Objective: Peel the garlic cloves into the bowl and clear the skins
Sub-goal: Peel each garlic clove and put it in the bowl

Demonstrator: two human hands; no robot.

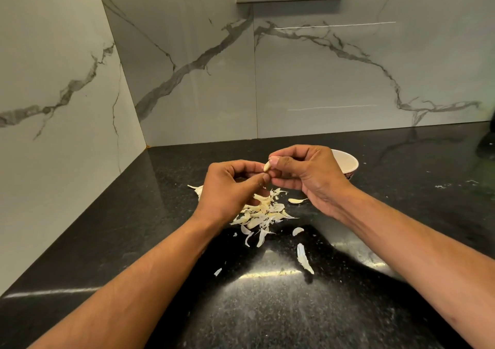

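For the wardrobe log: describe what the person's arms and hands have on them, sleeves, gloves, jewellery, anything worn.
Nothing worn shows. Both forearms are bare from the bottom edge of the head view up to the wrists: no sleeves or cuffs in view. The left hand and right hand are ungloved, with no visible rings, watch, bracelets or bands. The right thumbnail looks short and unpainted. Above the forearms is out of frame.
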